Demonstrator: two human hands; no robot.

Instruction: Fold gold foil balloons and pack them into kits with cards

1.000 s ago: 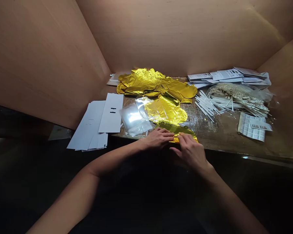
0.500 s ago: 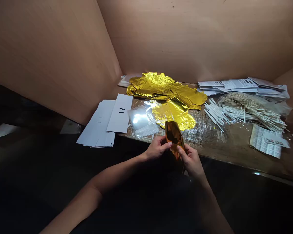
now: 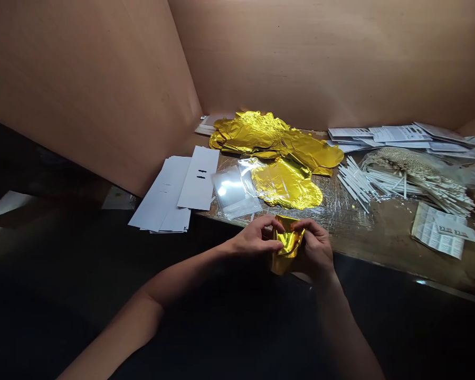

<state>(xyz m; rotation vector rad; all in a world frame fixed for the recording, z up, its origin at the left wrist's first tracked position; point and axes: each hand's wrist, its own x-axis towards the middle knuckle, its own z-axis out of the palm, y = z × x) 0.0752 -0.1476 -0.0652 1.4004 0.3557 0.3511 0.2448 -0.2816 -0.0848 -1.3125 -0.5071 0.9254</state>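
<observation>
Between my two hands, just off the table's front edge, is a folded gold foil balloon (image 3: 287,261). My left hand (image 3: 257,236) pinches its left side between thumb and fingers. On the other side my right hand (image 3: 316,245) grips it, fingers curled over the upper edge and partly hidden. Beyond them lies a flat gold foil balloon (image 3: 296,187) on the table. Clear plastic sleeves (image 3: 237,195) overlap its left side. A heap of similar gold foil balloons (image 3: 273,137) spreads behind.
White slotted cards (image 3: 162,198) lie at the left, overhanging the front edge. To the right are white sticks (image 3: 354,182), several in a clear bag, with printed papers (image 3: 399,133) behind. A sticker sheet (image 3: 435,232) lies nearer the front. Wooden panels (image 3: 320,58) rise behind and left.
The foil has been folded down: its upright upper part is lower and now catches bright light. Both hands have shifted their finger grip on it. The view has moved slightly.
</observation>
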